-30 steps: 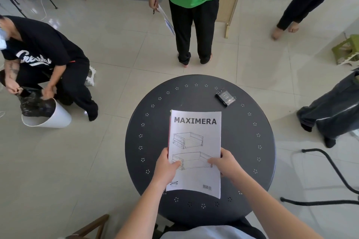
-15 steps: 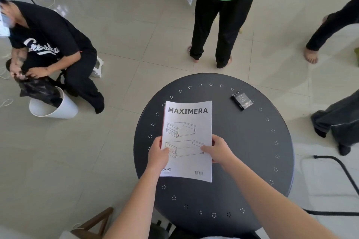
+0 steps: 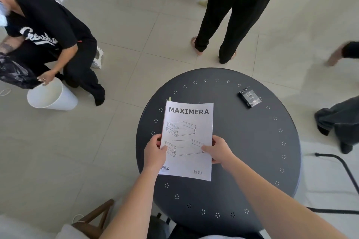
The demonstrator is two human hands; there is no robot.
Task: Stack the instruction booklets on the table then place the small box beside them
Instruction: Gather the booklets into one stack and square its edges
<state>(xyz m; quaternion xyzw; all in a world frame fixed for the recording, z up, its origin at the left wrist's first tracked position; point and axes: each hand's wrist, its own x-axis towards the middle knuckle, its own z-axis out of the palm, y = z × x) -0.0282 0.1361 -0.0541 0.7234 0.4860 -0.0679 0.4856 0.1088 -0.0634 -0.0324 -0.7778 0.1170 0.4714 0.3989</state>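
Observation:
A white instruction booklet (image 3: 187,137) titled MAXIMERA, with drawer drawings on its cover, lies over the left half of a round dark table (image 3: 252,151). Edges of other booklets peek out beneath it at the top left. My left hand (image 3: 155,151) grips the booklet's left edge, thumb on the cover. My right hand (image 3: 218,149) grips the right edge the same way. A small black box (image 3: 249,97) rests flat on the table's far right side, well apart from both hands.
A person in a green shirt (image 3: 233,15) stands just beyond the table. At left a crouching person (image 3: 48,40) handles a black bag over a white bin (image 3: 51,96). Another person's legs (image 3: 338,120) are at right. A wooden chair (image 3: 97,217) sits near left.
The view has shifted, so the table and booklet sit further right in the frame. Both hands keep the same hold on the booklet. The box has not moved on the table.

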